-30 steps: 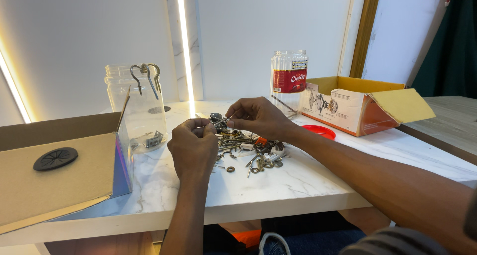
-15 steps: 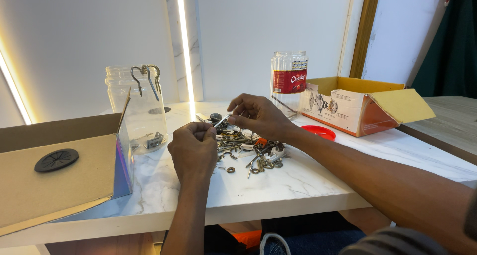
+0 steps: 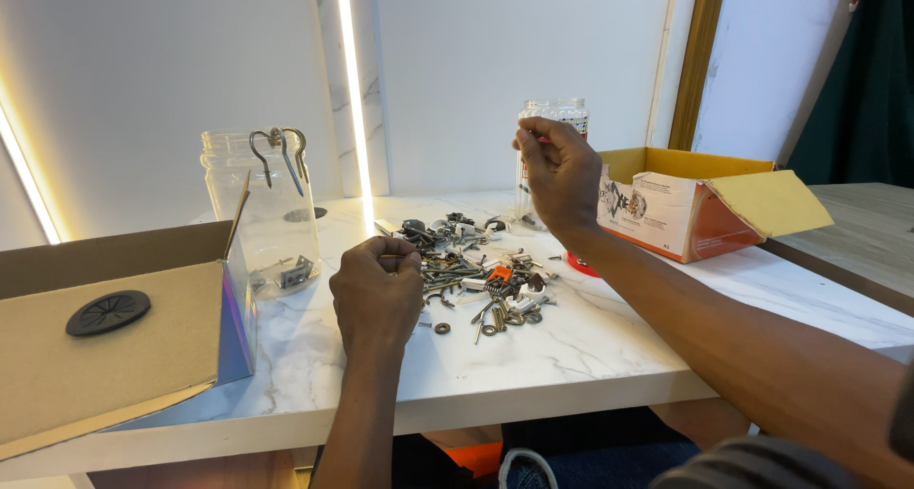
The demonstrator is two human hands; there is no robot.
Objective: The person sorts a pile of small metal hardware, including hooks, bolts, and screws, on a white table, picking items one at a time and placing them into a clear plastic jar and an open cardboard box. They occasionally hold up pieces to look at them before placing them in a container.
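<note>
Head view: your right hand [image 3: 562,170] is raised, fingers pinched shut at the mouth of the far clear jar [image 3: 552,160]; whether it grips a small part cannot be told. Your left hand [image 3: 376,294] is fisted over the bench [image 3: 609,346], pinching a thin metal piece, its long axis pointing right toward the hardware pile [image 3: 471,279] just beside it.

- Left hand [image 3: 376,294] rests closed beside a pile of screws and hooks [image 3: 471,275] on the marble table [image 3: 590,346].
- Right hand [image 3: 560,175] is raised, fingers pinched, before a clear jar [image 3: 554,118].
</note>
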